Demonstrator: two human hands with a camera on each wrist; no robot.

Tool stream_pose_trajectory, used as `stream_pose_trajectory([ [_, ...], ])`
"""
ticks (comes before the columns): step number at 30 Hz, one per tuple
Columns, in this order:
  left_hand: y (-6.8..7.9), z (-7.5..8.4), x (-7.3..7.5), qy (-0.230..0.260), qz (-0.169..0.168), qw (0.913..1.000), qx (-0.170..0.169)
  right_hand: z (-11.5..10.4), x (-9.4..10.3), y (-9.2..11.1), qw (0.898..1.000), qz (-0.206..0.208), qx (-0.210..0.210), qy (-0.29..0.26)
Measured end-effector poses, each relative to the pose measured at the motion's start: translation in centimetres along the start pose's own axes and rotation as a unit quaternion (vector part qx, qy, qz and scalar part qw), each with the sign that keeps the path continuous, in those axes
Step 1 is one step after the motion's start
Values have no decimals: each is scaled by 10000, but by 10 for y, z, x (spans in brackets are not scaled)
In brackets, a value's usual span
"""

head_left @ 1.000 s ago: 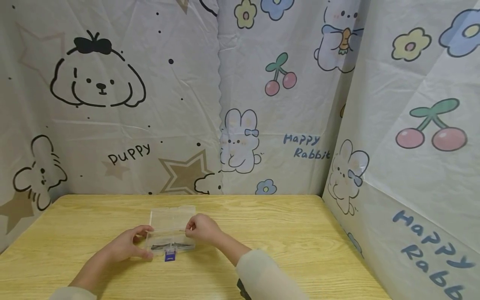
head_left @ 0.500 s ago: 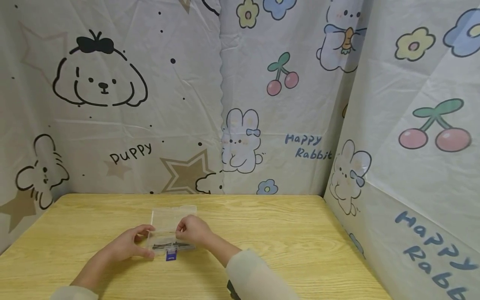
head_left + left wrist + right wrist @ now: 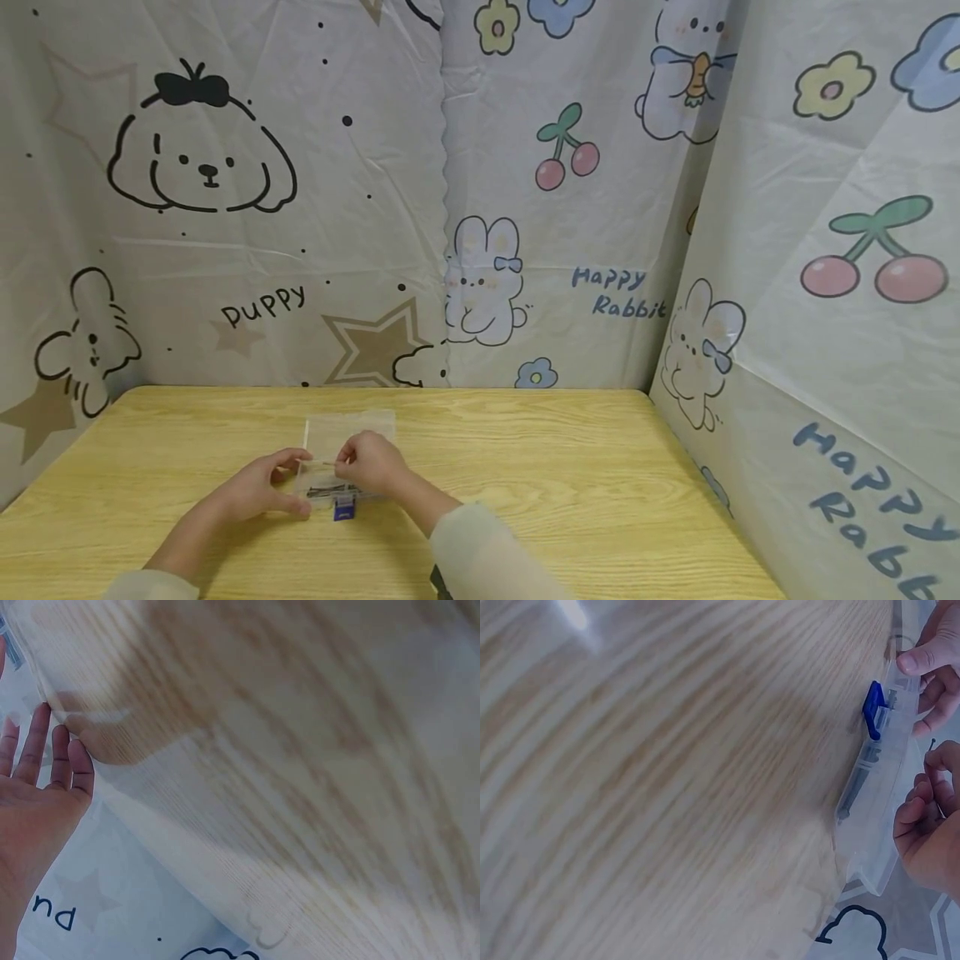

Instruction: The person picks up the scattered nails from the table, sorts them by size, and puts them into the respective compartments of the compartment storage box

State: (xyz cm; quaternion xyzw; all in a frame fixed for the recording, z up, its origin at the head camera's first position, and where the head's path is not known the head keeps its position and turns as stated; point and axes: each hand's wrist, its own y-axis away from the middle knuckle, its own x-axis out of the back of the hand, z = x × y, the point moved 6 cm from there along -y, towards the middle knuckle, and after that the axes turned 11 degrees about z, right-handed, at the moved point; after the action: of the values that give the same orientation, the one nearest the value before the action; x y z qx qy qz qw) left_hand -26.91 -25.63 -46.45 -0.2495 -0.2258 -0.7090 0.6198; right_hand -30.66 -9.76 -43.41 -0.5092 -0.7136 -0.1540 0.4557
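A clear plastic box [image 3: 321, 478] lies on the table with its lid [image 3: 349, 423] folded back and a blue latch [image 3: 344, 508] at its front. Several thin dark nails [image 3: 324, 492] lie inside along the front wall. My left hand [image 3: 253, 490] grips the box's left end, thumb at the front and fingers behind. Over the box, my right hand [image 3: 372, 463] pinches one thin nail [image 3: 932, 744] between thumb and fingertips; its small head sticks out in the right wrist view. The right hand hides the box's right part in the head view.
The wood-grain table [image 3: 540, 475] stretches out to both sides of the box. Behind it and along the right hang printed cloths [image 3: 390, 250]. A small dark object [image 3: 439, 582] shows beneath the right sleeve [image 3: 495, 550].
My right hand has moved left over the box, from its right end towards the middle, keeping its pinch. The left hand has stayed at the left end. The view has shifted slightly.
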Motion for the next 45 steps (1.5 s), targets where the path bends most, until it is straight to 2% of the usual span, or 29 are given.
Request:
stream_pose_trajectory([
  [9, -2, 1, -3, 0, 16, 10000, -42, 6, -7, 0, 9991, 9, -423, 95],
  [23, 0, 0, -1, -21, 35, 10000, -40, 5, -11, 0, 9981, 77, -609, -26],
  [33, 0, 3, -1, 88, 13, 10000, -21, 6, -14, 0, 9972, 171, -693, 216],
  [38, 0, 3, -1, 47, 11, 10000, -6, 7, -13, -1, 9970, 232, -735, 4],
  [45, 0, 2, 0, 3, 23, 10000, 57, 10, -2, -3, 9967, 383, -514, -494],
])
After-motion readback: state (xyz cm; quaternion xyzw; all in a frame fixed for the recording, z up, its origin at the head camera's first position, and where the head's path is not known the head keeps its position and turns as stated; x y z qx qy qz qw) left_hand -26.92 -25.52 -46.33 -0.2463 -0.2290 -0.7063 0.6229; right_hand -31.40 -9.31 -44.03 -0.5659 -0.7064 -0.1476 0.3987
